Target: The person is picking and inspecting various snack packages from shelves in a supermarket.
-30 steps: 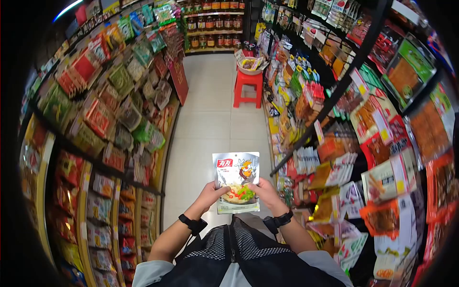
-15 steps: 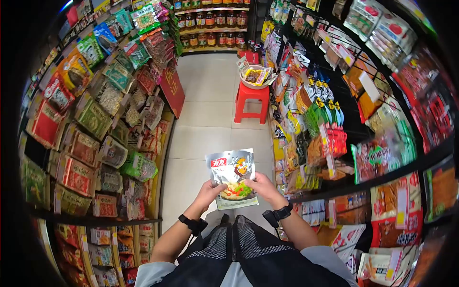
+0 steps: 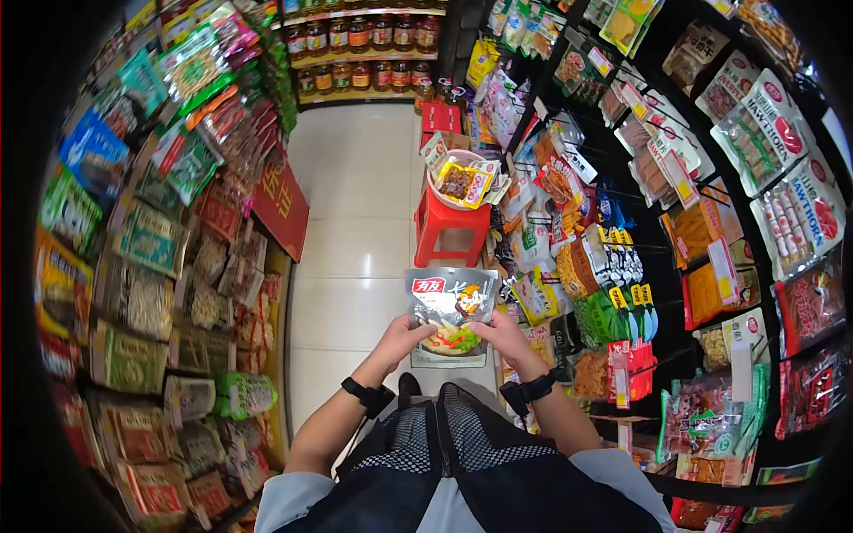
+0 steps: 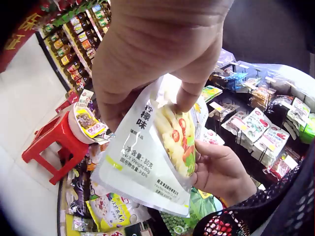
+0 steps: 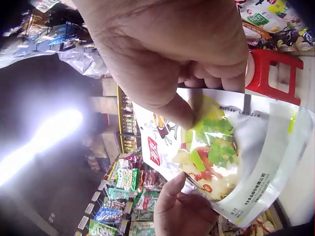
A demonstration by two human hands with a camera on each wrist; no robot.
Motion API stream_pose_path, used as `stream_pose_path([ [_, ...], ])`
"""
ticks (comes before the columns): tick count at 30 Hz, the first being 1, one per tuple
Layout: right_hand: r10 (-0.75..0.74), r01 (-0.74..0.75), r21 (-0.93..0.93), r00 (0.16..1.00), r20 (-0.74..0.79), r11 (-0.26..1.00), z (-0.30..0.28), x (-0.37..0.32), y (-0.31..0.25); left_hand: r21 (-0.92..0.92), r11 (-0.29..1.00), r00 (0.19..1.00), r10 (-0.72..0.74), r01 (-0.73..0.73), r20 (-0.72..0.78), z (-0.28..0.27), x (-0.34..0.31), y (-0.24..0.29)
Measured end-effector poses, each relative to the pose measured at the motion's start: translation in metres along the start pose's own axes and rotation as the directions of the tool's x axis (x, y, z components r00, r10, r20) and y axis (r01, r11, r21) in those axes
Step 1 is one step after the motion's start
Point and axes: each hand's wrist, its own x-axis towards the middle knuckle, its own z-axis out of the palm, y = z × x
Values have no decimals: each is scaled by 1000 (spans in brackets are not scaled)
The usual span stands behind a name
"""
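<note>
Both hands hold a silver snack pouch (image 3: pixel 450 304) upright before the body in the head view. Its front bears a red logo, a cartoon chicken and a picture of pale food with red chili rings and green leaves. The left hand (image 3: pixel 402 341) grips the left edge, thumb on the front and fingers behind. On the opposite edge, the right hand (image 3: pixel 509 339) pinches it the same way. Up close in the left wrist view, the pouch (image 4: pixel 123 164) shows printed text, including a net weight of 80g. The right wrist view shows the pouch (image 5: pixel 266 147) between both thumbs and the fingers behind.
Ahead in the aisle stands a red plastic stool (image 3: pixel 442 233) with a bowl (image 3: pixel 438 194) of packets on it. Hanging snack bags (image 3: pixel 142 298) line the left shelves, and racks of packets (image 3: pixel 613 266) the right. Jars (image 3: pixel 360 75) fill the far shelf. A red sign (image 3: pixel 280 209) leans out at left.
The body has moved forward along the aisle, so the stool and bowl appear nearer and larger. Both hands keep hold of the snack pouch, which has shifted slightly up in view.
</note>
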Motion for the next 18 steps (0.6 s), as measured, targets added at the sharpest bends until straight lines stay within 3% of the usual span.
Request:
stream_pose_path([
  [9, 22, -19, 60, 998, -51, 998, -32, 160, -39, 66, 997, 998, -49, 47, 32, -68, 159, 66],
  [13, 20, -20, 106, 1000, 4, 994, -69, 262, -45, 168, 983, 997, -79, 74, 23, -96, 253, 110],
  [18, 11, -9, 35, 997, -71, 999, -114, 368, -72, 303, 950, 995, -96, 80, 39, -118, 368, 167],
])
